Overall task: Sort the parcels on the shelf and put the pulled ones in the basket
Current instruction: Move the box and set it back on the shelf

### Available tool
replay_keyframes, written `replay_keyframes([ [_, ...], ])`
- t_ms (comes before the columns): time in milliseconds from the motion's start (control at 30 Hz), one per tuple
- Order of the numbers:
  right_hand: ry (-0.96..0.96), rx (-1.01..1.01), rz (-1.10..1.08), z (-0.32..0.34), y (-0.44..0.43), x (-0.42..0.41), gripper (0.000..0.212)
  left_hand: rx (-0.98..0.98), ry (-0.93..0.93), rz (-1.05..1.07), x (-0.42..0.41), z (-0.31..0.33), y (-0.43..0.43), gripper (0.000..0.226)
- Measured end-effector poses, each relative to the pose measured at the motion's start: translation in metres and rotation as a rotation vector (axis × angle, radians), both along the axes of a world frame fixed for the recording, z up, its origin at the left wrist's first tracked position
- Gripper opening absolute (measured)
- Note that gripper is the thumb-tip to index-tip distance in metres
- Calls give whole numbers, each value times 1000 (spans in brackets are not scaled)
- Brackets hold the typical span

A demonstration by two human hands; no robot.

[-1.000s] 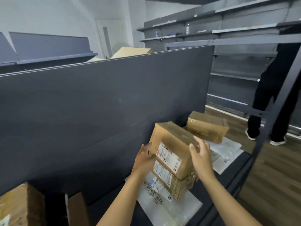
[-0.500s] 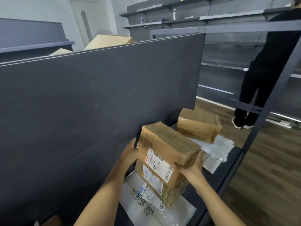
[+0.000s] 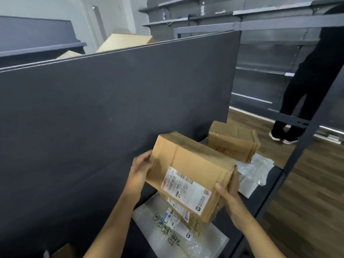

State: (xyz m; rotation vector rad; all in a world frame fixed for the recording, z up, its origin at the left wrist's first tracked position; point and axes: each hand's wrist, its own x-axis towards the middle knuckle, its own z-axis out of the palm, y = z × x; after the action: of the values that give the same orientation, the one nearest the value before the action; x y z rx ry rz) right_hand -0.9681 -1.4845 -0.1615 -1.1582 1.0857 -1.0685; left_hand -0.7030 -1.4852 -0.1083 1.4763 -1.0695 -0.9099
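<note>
Parcel, a brown carton with a white label, sits tilted over the shelf between both hands, above a second labelled carton whose top it hides; whether the two touch cannot be told. Right hand grips its right end, thumb on the labelled face, fingers behind; left hand lies against the left end, blurred, grasp unreadable. Label print too small to read.

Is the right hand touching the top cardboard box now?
Touching. The head view shows the right hand gripping the top box at its right end, thumb on the labelled face.
</note>
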Motion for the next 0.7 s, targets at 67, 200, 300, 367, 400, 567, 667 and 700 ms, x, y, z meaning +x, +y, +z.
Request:
replay_keyframes([
  [67, -137, -10, 17, 14, -1, 3, 103, -108, 31, 0, 11, 18, 26, 31],
  [200, -184, 11, 171, 51, 2, 19, 108, -250, 35, -41, 23, 53, 72, 31],
  [300, -148, 14, 248, 71, 15, 34, 113, -241, 31, -77, 30, 66, 100, 53],
  [367, -146, 7, 265, 79, 22, 42, 117, -201, 41, -81, 32, 67, 122, 72],
  [400, -141, 0, 261, 86, 27, 46, 119, -184, 52, -79, 30, 66, 132, 77],
  [567, 7, -54, 347, 110, 35, 66, 158, -182, 95, -12, 30, 52, 178, 72],
  [667, -77, -42, 559, 116, 44, 68, 129, -196, 115, 28, 37, 53, 195, 72],
  [700, -63, -45, 572, 114, 40, 70, 125, -201, 116, 38, 40, 55, 200, 73],
])
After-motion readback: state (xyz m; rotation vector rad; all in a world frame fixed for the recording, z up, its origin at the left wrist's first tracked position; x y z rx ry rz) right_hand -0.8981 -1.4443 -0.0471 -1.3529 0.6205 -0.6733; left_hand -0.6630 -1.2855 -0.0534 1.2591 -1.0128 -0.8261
